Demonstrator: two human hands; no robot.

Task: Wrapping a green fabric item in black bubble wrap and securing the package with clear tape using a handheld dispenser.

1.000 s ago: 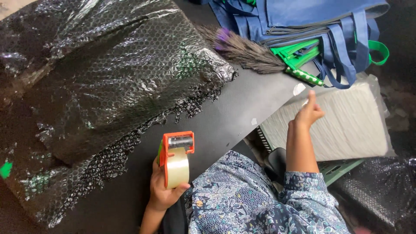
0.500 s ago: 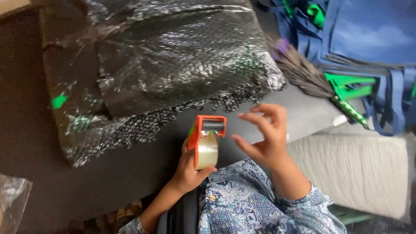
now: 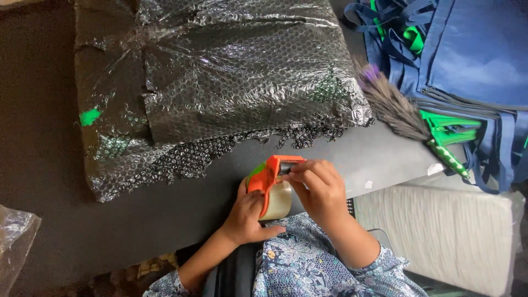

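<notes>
The right hand (image 3: pixel 318 187) was up in the air a moment ago; now it has come down onto the tape gun (image 3: pixel 270 184), and the view has slid so the parcel (image 3: pixel 220 88) sits higher up.

The big parcel is wrapped in black bubble wrap and lies on the dark tabletop (image 3: pixel 44 165), just above the tape gun. To the right of the parcel are blue bags (image 3: pixel 473 60), and a feather duster (image 3: pixel 401 113) lies between them and the parcel. Below the bags is a pale ribbed pack (image 3: pixel 451 231).

The tape gun is orange, with a clear roll, near the table edge. The left hand (image 3: pixel 247 217) is wrapped around its handle. The right hand's fingertips pinch at the front end, by the roller.

The cutter there may be sharp, so a finger could get nicked. The thin tape could stick to itself or tear. The loose wrap edge could flap open.
</notes>
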